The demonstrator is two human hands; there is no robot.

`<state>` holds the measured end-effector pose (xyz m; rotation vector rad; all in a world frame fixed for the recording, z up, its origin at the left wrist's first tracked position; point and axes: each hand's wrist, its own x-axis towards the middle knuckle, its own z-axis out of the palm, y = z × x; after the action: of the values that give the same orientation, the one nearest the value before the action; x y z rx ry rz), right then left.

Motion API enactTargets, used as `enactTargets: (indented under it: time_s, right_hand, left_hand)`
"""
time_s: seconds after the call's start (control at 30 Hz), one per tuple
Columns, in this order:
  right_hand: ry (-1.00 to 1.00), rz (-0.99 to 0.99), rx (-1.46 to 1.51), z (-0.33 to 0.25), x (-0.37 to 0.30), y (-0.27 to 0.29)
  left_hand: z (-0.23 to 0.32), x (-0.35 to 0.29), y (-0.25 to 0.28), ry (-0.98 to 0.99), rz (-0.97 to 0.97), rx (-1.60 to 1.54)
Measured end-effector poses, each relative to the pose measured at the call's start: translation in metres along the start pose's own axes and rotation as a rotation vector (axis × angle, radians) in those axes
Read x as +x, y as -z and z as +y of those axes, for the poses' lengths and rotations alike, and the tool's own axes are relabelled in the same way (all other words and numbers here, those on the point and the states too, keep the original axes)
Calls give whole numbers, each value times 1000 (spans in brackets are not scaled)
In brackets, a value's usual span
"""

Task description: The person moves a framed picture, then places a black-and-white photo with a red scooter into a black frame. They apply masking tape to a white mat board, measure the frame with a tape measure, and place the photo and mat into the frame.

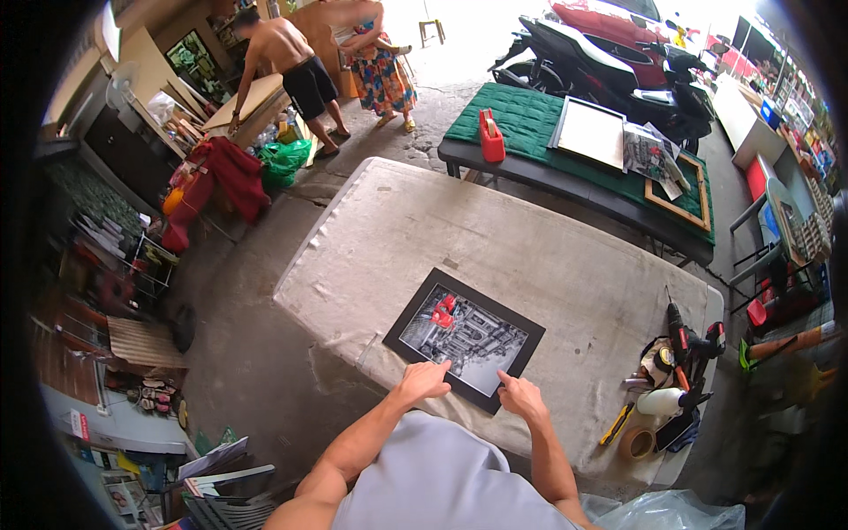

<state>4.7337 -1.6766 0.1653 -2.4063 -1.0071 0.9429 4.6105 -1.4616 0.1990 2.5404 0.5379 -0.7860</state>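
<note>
matted picture [465, 339] lies flat on the grey table [565, 265], lower centre of frame. left hand [422, 382] spread open, palm down on its near edge; right hand [521, 397] presses with one fingertip, other fingers curled. keep pressure even, slide don't lift, stay clear of tool pile [676, 371] at right
</note>
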Motion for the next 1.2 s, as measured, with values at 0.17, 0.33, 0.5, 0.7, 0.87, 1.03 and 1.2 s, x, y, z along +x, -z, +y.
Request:
enactTargets:
  time_s: [0.17, 0.33, 0.5, 0.7, 0.87, 1.03, 1.2]
  right_hand:
    - [-61, -67, -30, 31, 20, -16]
    - [-145, 31, 81, 32, 10, -20]
    - [-260, 373, 224, 67, 39, -64]
    - [-326, 600, 492, 88, 63, -91]
    - [-613, 626, 726, 65, 67, -81]
    - [-750, 631, 1056, 92, 77, -96]
    - [-497, 582, 1250, 67, 51, -26]
  left_hand:
    - [-4, 7, -25, 119, -43, -5]
    - [-25, 12, -44, 130, -67, -71]
    - [-103, 65, -59, 112, 219, -281]
    - [-165, 151, -16, 391, 507, -259]
    - [-202, 178, -7, 345, 356, -318]
    - [-221, 195, -2, 284, 159, -705]
    - [-219, 171, 60, -10, -86, -1082]
